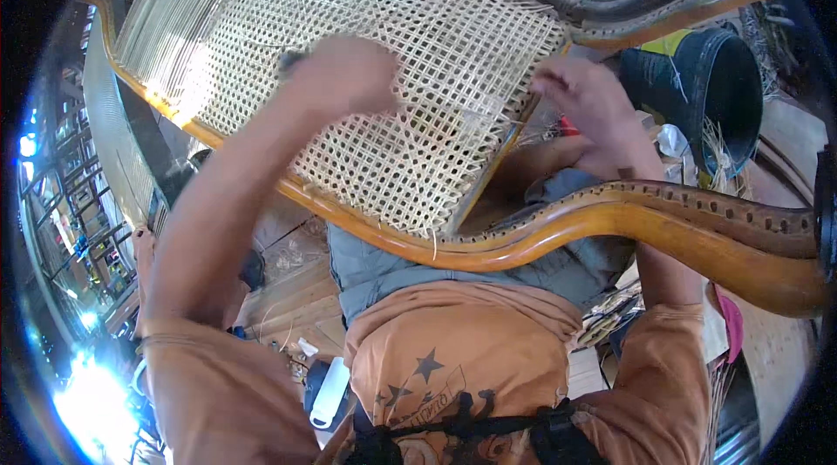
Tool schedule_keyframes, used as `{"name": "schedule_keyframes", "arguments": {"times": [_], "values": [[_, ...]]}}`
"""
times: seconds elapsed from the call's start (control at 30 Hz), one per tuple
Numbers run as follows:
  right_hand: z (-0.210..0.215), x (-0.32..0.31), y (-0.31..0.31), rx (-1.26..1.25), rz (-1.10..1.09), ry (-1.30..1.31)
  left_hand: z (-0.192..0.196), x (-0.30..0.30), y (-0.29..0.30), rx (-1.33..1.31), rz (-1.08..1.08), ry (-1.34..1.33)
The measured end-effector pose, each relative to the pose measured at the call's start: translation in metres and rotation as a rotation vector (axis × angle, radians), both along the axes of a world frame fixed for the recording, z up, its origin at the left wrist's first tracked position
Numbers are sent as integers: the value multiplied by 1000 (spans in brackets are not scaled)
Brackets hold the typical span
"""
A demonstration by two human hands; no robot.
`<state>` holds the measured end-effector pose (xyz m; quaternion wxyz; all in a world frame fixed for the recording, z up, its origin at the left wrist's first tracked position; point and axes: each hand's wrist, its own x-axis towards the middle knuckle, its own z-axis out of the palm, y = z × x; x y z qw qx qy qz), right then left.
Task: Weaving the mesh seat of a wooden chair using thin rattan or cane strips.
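Spanning a curved wood frame (523, 254) above the person's lap, woven cane panel (453, 47) sits front & ctr. L hand (353, 77) is over its mid part, blurred; fingers look curled, can't tell if they grip a strand or touch the weave. R hand (586, 99) is by panel's R edge, fingers bent, grip unclear. Dk bucket (689, 73) stands beyond, to R.

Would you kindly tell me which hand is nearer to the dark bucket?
Right: the right hand is by the edge of the cane panel, just left of the bucket. The left hand is farther left, over the panel.
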<state>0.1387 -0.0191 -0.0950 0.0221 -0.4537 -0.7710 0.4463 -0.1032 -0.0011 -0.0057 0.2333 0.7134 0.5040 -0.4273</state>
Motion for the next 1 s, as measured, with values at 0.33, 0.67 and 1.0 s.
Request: {"name": "schedule_keyframes", "arguments": {"times": [0.33,0.67,1.0], "values": [[-2,-29,4,-531,23,511,15,12,-16,111,43,-271],[-4,-24,-3,-226,34,137,-23,29,-15,-81,72,-283],[14,-35,3,-253,71,-61,-29,46,-11,84,-166,-341]]}}
